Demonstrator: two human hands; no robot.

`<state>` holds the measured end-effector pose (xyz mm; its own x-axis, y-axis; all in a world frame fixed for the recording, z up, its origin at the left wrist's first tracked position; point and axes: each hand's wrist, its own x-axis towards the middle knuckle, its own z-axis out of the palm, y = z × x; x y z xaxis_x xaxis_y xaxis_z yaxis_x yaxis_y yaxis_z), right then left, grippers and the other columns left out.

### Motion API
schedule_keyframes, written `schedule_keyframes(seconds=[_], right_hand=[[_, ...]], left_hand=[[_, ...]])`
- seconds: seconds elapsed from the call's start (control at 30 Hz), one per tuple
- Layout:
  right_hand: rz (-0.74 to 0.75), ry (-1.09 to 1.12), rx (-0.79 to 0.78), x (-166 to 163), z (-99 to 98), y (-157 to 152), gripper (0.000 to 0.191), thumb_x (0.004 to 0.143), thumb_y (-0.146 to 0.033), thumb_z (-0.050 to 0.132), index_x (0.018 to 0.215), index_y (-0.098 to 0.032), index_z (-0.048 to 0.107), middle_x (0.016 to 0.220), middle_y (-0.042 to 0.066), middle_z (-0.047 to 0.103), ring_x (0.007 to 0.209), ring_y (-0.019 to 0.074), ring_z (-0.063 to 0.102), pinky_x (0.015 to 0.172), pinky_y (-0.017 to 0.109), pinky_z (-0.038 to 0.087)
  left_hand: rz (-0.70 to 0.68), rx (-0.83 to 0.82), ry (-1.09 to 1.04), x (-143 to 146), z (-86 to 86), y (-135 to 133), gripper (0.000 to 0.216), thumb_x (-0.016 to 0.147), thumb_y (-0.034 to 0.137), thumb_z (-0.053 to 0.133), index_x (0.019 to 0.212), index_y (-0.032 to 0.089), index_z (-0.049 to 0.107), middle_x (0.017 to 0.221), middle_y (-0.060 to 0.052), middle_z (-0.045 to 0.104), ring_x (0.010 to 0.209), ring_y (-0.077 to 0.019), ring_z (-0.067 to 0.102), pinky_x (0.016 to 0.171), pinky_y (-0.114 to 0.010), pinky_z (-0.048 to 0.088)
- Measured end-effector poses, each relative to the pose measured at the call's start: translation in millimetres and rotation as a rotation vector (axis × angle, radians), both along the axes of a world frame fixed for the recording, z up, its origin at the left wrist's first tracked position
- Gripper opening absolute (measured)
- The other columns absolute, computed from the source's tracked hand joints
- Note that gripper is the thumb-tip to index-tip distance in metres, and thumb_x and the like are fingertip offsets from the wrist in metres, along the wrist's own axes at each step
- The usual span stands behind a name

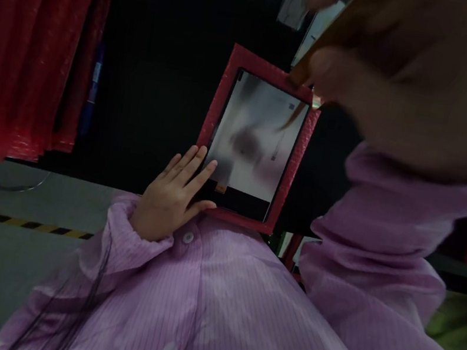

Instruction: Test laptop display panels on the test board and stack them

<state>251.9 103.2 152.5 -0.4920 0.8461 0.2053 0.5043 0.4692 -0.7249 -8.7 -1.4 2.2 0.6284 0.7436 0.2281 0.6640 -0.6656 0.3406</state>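
Note:
A glossy flat display panel point(262, 138) lies on a red bubble-wrap bag point(295, 176) in front of me on the dark table. It has small square codes near its right side and a small orange tab at its lower left. My left hand point(171, 197) rests on the lower left edge of the panel and bag, fingers outstretched. Above the panel's upper right corner, my right hand point(409, 91) grips a flat brown strip-like tool point(336, 31), blurred and close to the camera. The tool's lower end overlaps the bag's top edge; whether it touches is unclear.
Red bubble-wrap bags point(26, 45) are piled at the left, with a blue pen point(92, 88) beside them. A clear packet point(296, 0) lies at the back, partly behind my right hand. Yellow-black floor tape point(19, 221) shows past the table's edge.

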Motion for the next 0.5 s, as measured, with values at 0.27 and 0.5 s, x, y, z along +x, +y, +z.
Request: schedule_keyframes(seconds=[0.27, 0.5], right_hand=[[0.244, -0.159, -0.101, -29.6, -111.4, -48.0, 0.022, 0.088, -0.015, 0.049, 0.109, -0.013, 0.055, 0.091, -0.001, 0.064, 0.073, -0.0015, 0.053, 0.07, 0.01, 0.042], [0.261, -0.149, -0.069, -27.3, -122.4, -60.9, 0.02, 0.086, -0.015, 0.052, 0.106, -0.014, 0.056, 0.105, 0.001, 0.066, 0.088, 0.0015, 0.059, 0.076, 0.012, 0.046]], left_hand=[[0.036, 0.013, -0.1, 3.4, -4.1, 1.7, 0.07, 0.086, 0.056, 0.061, 0.138, 0.01, 0.051, 0.146, -0.022, 0.046, 0.139, -0.0333, 0.042, 0.113, -0.049, 0.038], [0.023, 0.227, -0.227, -2.5, -13.6, -0.3, 0.035, 0.079, 0.042, 0.075, 0.106, 0.023, 0.066, 0.102, -0.007, 0.069, 0.093, -0.0219, 0.066, 0.086, -0.038, 0.055]])
